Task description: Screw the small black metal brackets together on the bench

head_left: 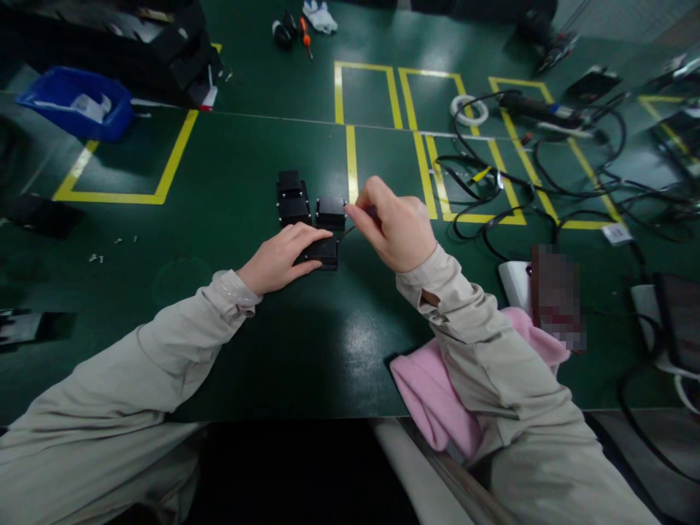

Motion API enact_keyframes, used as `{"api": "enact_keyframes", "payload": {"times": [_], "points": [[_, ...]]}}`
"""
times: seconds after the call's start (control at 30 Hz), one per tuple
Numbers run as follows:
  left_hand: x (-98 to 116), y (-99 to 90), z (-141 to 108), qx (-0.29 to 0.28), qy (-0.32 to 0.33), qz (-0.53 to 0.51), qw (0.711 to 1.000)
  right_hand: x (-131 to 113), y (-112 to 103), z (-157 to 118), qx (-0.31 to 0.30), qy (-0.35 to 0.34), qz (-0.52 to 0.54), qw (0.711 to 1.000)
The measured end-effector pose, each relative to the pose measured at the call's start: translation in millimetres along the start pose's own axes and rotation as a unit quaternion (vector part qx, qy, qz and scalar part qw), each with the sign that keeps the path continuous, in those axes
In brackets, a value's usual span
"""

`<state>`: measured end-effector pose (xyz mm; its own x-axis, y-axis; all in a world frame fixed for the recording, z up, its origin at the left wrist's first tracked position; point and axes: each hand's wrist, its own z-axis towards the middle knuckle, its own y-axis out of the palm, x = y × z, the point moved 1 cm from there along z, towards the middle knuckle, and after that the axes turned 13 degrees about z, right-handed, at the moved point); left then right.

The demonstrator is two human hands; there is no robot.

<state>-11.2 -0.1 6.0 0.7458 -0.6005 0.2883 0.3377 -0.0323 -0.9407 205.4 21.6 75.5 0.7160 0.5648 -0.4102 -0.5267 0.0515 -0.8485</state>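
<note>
My left hand (281, 257) grips a black rectangular block (322, 252) on the green table, fingers along its far side and thumb along its near side. My right hand (391, 222) is closed on a thin dark rod-like tool (346, 232); its handle is hidden in the fingers, so I cannot tell its exact kind. The tool's tip meets the right end of the held block, near its far corner. Just beyond lie another black block (331, 211) with small shiny screws at its sides, and a similar pair of black blocks (293, 200) to its left.
Several loose screws (97, 258) lie at the left. A blue bin (76, 102) stands at the far left. Cables (492, 175), a white tape roll (469, 110) and yellow tape outlines cover the right side. A pink cloth (432, 394) lies under my right forearm.
</note>
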Motion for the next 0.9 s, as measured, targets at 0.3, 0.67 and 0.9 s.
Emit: {"api": "enact_keyframes", "payload": {"times": [0.3,0.67,0.9], "points": [[0.5,-0.7,-0.2,0.008,0.007,0.001,1.000,-3.0,-1.0,1.4,-0.013,0.029,0.035,0.999],[-0.7,-0.1,-0.5,0.004,0.009,0.010,1.000,-7.4,-2.3,-0.7,-0.023,0.001,0.008,1.000],[0.1,-0.6,0.0,0.004,0.009,0.013,1.000,-8.2,-2.5,-0.1,-0.027,0.008,0.005,1.000]]}}
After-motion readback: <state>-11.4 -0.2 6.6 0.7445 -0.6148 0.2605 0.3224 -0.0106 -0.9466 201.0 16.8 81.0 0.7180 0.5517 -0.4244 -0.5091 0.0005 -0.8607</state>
